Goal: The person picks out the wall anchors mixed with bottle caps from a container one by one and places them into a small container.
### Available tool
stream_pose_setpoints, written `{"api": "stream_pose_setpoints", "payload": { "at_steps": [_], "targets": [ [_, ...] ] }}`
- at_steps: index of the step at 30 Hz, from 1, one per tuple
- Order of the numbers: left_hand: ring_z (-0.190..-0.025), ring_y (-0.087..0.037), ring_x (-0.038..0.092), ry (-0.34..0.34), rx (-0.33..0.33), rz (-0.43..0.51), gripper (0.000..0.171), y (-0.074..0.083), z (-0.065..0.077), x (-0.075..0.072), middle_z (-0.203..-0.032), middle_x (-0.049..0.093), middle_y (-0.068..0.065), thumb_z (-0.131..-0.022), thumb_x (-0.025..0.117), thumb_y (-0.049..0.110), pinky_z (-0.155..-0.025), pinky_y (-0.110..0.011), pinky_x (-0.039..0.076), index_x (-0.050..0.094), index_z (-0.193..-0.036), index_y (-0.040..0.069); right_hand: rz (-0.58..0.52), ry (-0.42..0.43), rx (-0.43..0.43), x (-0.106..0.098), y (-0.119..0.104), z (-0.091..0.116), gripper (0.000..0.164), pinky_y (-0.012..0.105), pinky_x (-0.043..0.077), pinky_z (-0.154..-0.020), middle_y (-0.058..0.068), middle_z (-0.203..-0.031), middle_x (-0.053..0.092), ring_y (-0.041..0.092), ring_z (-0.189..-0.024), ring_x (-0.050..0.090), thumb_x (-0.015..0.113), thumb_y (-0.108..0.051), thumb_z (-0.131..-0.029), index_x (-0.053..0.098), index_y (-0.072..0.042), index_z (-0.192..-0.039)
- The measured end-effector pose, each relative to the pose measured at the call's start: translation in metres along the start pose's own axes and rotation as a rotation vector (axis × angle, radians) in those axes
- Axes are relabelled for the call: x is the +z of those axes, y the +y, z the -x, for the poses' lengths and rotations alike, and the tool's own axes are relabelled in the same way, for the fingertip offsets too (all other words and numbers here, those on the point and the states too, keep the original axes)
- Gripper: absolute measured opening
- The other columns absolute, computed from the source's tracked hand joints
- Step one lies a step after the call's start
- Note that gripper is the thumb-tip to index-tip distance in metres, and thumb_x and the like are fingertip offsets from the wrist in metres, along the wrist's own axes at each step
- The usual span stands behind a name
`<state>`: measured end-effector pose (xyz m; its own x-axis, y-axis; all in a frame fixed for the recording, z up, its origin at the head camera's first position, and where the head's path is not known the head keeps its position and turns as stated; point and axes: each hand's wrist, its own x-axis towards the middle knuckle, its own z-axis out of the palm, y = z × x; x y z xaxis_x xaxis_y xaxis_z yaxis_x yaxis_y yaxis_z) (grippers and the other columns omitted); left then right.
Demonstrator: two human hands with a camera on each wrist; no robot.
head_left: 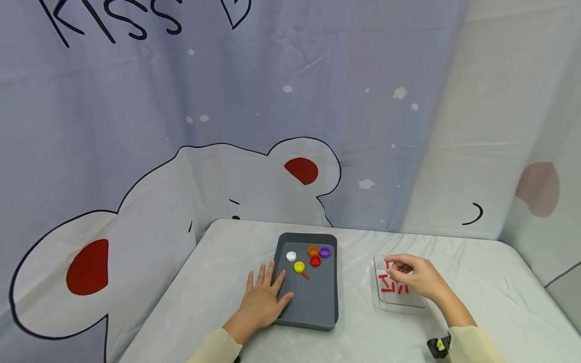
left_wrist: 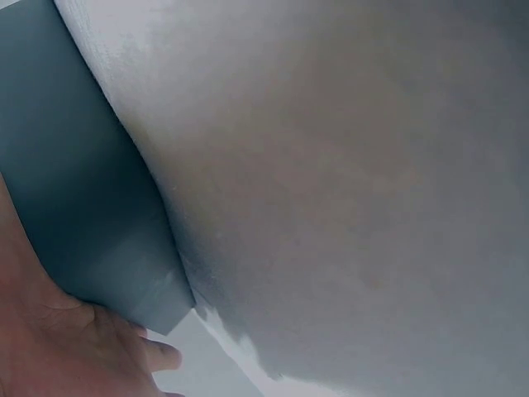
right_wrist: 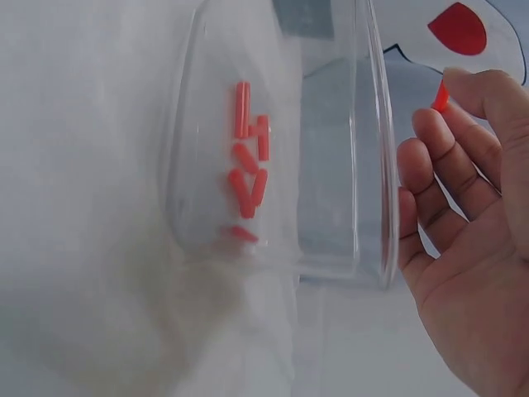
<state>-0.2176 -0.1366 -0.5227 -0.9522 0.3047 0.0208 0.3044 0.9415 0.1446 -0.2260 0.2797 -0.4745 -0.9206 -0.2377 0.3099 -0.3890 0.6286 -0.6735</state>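
Observation:
My left hand lies with spread fingers across the left edge of a grey tray. In the left wrist view part of that hand shows beside the tray's side. Over a clear plastic box, my right hand pinches a small red stick between thumb and index finger. Several more red sticks lie scattered in the box, below the hand. The other fingers of the right hand are bent and hold nothing.
Inside the tray are white, yellow, orange, purple and red round caps. One red stick lies by the yellow cap. White cloth covers the table; a printed curtain hangs behind.

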Motion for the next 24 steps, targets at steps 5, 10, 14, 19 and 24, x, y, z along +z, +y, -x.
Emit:
{"api": "stream_pose_setpoints", "payload": {
  "at_steps": [5, 10, 14, 19, 24],
  "targets": [
    [-0.154, -0.043, 0.014, 0.001, -0.001, 0.005, 0.070, 0.000, 0.000, 0.000, -0.168, 0.016, -0.017, -0.102, 0.042, 0.060, -0.119, -0.066, 0.005, 0.040, -0.157, 0.017, 0.019, 0.033, -0.009, -0.005, 0.005, 0.006, 0.025, 0.023, 0.049, -0.064, -0.011, -0.081, 0.066, 0.000, -0.073, 0.060, 0.078, -0.014, -0.089, 0.075, -0.005, -0.112],
    [-0.154, -0.042, 0.014, -0.006, -0.011, -0.010, 0.071, -0.001, 0.000, 0.001, -0.169, 0.015, -0.016, -0.102, 0.040, 0.062, -0.120, -0.066, 0.006, 0.038, -0.158, 0.018, 0.044, 0.033, 0.022, -0.011, 0.010, 0.008, 0.026, 0.023, 0.051, -0.067, -0.011, -0.083, 0.067, -0.001, -0.074, 0.060, 0.078, -0.016, -0.089, 0.075, -0.005, -0.112],
    [-0.154, -0.041, 0.013, -0.008, -0.016, -0.010, 0.071, -0.001, 0.000, 0.001, -0.169, 0.015, -0.015, -0.102, 0.038, 0.063, -0.120, -0.065, 0.006, 0.038, -0.158, 0.019, 0.065, 0.028, 0.041, -0.015, 0.016, 0.008, 0.029, 0.023, 0.052, -0.068, -0.010, -0.084, 0.067, -0.002, -0.075, 0.060, 0.078, -0.016, -0.089, 0.074, -0.003, -0.115],
    [-0.154, -0.042, 0.013, -0.005, -0.011, -0.010, 0.072, -0.001, 0.001, 0.000, -0.169, 0.016, -0.016, -0.102, 0.038, 0.063, -0.119, -0.066, 0.006, 0.038, -0.158, 0.019, 0.065, 0.032, 0.049, -0.019, 0.023, 0.007, 0.030, 0.023, 0.051, -0.067, -0.009, -0.084, 0.067, -0.002, -0.074, 0.059, 0.078, -0.016, -0.089, 0.074, -0.001, -0.114],
    [-0.154, -0.043, 0.014, -0.001, -0.004, -0.006, 0.071, -0.001, 0.001, 0.001, -0.168, 0.016, -0.016, -0.103, 0.039, 0.062, -0.119, -0.066, 0.006, 0.039, -0.158, 0.018, 0.066, 0.024, 0.085, -0.021, 0.028, 0.006, 0.030, 0.022, 0.050, -0.067, -0.008, -0.084, 0.067, -0.003, -0.074, 0.058, 0.078, -0.018, -0.089, 0.074, -0.003, -0.115]
  ]
}}
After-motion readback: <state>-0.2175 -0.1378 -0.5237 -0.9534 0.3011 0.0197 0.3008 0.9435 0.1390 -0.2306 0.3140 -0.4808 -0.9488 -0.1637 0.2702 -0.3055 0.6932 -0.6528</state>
